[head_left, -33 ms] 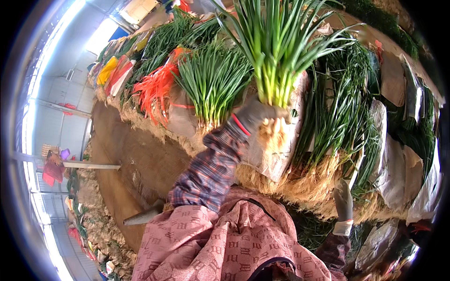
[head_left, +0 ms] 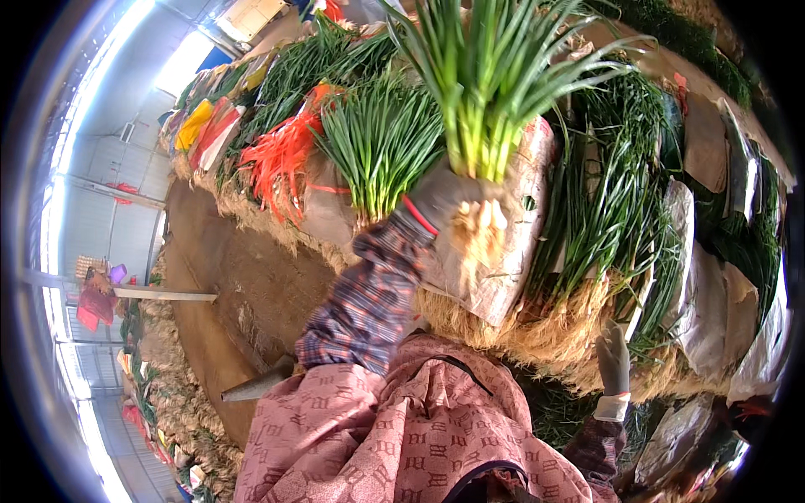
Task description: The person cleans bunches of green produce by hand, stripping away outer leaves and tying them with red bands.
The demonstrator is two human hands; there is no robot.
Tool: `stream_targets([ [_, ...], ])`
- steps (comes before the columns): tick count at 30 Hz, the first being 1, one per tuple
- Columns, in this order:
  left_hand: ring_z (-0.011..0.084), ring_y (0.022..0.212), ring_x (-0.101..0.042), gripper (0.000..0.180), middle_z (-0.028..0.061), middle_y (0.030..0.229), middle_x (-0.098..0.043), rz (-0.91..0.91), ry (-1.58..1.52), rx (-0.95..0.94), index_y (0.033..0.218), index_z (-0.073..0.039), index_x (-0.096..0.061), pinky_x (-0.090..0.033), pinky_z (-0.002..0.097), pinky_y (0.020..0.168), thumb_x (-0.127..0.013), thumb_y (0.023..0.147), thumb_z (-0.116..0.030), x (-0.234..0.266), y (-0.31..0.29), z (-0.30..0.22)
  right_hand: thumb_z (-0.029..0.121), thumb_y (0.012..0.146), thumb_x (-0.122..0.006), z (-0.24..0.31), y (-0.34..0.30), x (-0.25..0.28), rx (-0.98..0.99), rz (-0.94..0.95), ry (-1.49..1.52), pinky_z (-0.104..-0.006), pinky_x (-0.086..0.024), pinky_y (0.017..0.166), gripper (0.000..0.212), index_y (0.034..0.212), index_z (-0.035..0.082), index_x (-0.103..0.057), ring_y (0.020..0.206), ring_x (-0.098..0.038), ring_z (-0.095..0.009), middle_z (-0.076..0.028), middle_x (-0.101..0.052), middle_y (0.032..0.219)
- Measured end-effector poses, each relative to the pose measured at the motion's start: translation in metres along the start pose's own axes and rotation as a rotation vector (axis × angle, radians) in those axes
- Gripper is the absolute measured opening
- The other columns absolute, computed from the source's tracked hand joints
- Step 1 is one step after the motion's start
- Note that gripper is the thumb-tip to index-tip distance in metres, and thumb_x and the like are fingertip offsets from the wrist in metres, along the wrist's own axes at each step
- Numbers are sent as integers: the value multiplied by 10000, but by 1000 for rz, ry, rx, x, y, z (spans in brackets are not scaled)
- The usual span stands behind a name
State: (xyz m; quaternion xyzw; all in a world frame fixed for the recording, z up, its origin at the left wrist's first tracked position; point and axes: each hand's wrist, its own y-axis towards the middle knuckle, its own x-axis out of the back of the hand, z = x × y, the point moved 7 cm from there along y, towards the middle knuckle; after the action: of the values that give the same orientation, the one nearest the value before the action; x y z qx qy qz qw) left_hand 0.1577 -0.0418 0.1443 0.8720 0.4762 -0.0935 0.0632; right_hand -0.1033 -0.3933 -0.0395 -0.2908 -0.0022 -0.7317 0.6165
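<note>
My left hand (head_left: 457, 194), in a grey glove with a red band at the wrist, is closed round a bunch of green garlic (head_left: 482, 126). The bunch stands upright, leaves up, with pale bulbs and blurred roots below the fist. Behind it a sheet of worn cardboard (head_left: 495, 289) lies on the pile. My right hand (head_left: 615, 360), also gloved in grey, rests lower right with fingers stretched out beside the tan roots (head_left: 579, 310) of heaped green plants (head_left: 599, 184). Left of my left hand another bunch (head_left: 381, 138) leans on the pile.
Red plastic strips (head_left: 289, 151) hang over the pile at the left. A brown floor strip (head_left: 243, 277) runs left of me, with a pale post (head_left: 256, 384) jutting over it. More rooted plants (head_left: 180, 369) line the far left wall. Cardboard pieces (head_left: 708, 302) divide the heap at right.
My left hand and the bunch have shifted slightly to the left. My right hand has hardly moved.
</note>
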Motion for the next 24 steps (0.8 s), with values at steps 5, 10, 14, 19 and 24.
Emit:
stream_targets([
  [5,228,826,-675,384,110,847,-662,-177,49,166,1158,32,-569,-579,335,702,-657,829,-145,102,-33,-23,120,928,-554,38,15,-48,-4,99,92,-288,-474,813,312,1220,8,-564,927,-628,-204,-149,-659,1073],
  [10,237,800,-675,405,112,862,-672,-363,-178,377,1133,20,-600,-562,303,650,-679,804,-203,247,-98,109,95,909,-576,113,49,-134,250,134,-47,-299,-516,726,259,1148,-4,-585,841,-667,-202,-162,-673,938],
  [14,223,674,-653,282,118,861,-689,-450,-269,709,979,5,-652,-545,299,617,-681,804,-213,341,-165,243,103,905,-595,178,85,-272,133,424,310,-293,-504,817,327,1201,-33,-565,954,-648,-188,-166,-668,1026],
  [19,59,581,-551,222,80,949,-670,-147,-675,916,1097,-81,-649,-448,168,453,-596,883,-112,326,-167,255,276,895,-605,248,152,-447,169,445,125,-369,-495,855,452,1228,-19,-528,989,-647,-306,-224,-656,1047],
  [24,210,832,-643,344,151,970,-682,-632,222,604,1140,-9,-609,-510,352,761,-650,856,-199,336,-161,184,359,860,-595,262,188,-536,219,244,-217,-477,-488,803,405,1069,15,-555,952,-605,-446,-271,-636,1007],
])
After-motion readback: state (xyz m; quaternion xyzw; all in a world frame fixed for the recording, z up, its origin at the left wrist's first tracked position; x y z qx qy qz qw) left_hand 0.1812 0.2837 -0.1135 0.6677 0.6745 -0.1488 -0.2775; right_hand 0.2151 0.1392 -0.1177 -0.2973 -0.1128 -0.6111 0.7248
